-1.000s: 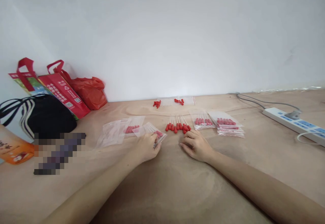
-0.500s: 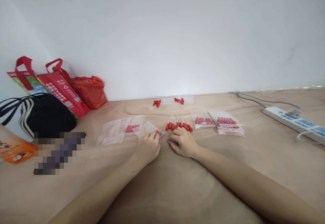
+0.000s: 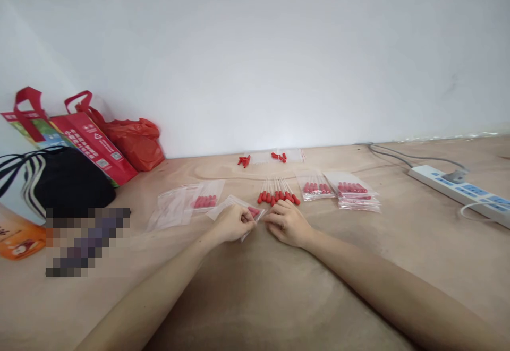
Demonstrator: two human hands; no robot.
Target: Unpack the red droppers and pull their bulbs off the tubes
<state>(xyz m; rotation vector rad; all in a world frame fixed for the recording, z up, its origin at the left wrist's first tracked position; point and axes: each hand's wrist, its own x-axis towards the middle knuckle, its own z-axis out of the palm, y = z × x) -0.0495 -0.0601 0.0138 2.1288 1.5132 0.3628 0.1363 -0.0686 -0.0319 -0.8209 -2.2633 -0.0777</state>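
Note:
My left hand (image 3: 235, 223) pinches the edge of a small clear zip bag (image 3: 223, 206) that holds thin pale sticks with red bulb-like ends. The bag lies tilted, its near corner poking out below my fingers. Beside it, my right hand (image 3: 290, 224) rests on the table with its fingers curled, close to the bag's right corner. What its fingertips hold, if anything, is hidden. Just beyond the right hand, a fanned row of loose red-ended sticks (image 3: 274, 197) lies with the red ends toward me. Their kind is too small to tell; they resemble droppers.
Left are flat clear bags (image 3: 171, 210) and one filled bag (image 3: 206, 201). Filled bags (image 3: 316, 187) and a stack (image 3: 356, 191) lie right. Loose red pieces (image 3: 244, 161) sit near the wall. A power strip (image 3: 458, 189) stands right; carrier bags (image 3: 95, 141) and a black bag (image 3: 75, 181) stand left.
My left hand has turned and drawn the bag slightly right and toward me, so its red ends now sit nearer my right hand. The right hand has barely moved.

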